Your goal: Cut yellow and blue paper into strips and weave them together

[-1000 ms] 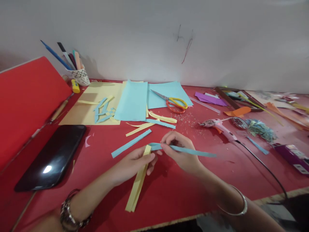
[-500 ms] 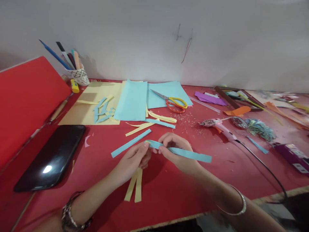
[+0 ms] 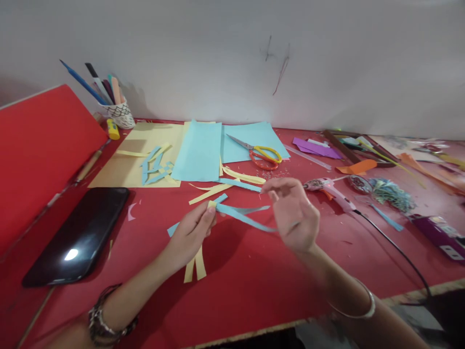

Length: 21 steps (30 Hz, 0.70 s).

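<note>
My left hand (image 3: 194, 227) pinches the joined end of blue and yellow paper strips, thumb on top. Two blue strips (image 3: 241, 216) reach out to the right from this pinch, and the yellow strips (image 3: 195, 265) hang below the hand. My right hand (image 3: 294, 215) is raised palm-up at the right, fingers apart and slightly curled; the blue strips' free ends come close to it, apparently not gripped. Another blue strip (image 3: 173, 230) lies on the red table, partly covered by my left hand.
Scissors (image 3: 254, 148) rest on blue paper sheets (image 3: 199, 152) at the back. Woven strip pieces (image 3: 156, 167) lie on yellow paper (image 3: 109, 175). A phone (image 3: 78, 237) lies left; a pink glue gun (image 3: 336, 196) with a cord lies right. A pen cup (image 3: 119, 114) stands back left.
My right hand has let go of the blue strip and moved right, opening. The left hand has shifted slightly left and up; two blue strips now show spread apart.
</note>
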Tool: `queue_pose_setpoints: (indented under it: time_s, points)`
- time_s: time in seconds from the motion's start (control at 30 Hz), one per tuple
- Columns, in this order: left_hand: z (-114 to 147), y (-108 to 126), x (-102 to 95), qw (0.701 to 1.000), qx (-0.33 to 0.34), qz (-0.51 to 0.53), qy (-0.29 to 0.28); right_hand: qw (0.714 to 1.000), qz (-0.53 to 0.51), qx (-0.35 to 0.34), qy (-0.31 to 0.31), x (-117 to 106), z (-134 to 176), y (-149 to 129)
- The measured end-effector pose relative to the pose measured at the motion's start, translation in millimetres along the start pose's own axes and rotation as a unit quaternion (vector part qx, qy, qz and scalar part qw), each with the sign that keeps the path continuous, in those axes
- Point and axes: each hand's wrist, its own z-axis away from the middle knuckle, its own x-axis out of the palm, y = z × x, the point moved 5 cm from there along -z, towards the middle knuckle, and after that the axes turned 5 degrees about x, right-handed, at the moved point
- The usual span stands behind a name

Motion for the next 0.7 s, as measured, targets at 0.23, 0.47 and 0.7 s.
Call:
queue_pose_setpoints:
  time_s: [0.23,0.47,0.7]
  points:
    - [1.8,15.5,0.9,0.981,0.084,-0.172,-0.04,0.954,0.289,-0.065,-0.052,10.0,2.7,-17.1]
    - [6.2,16.0,9.8,0.976,0.083,-0.181,-0.087,0.881,0.385,0.031,-0.274,42.9,23.8,2.2]
    - [4.2,9.8,10.6,0.994,0.015,-0.054,-0.09,0.917,0.277,0.119,-0.261,40.8,22.2,10.6]
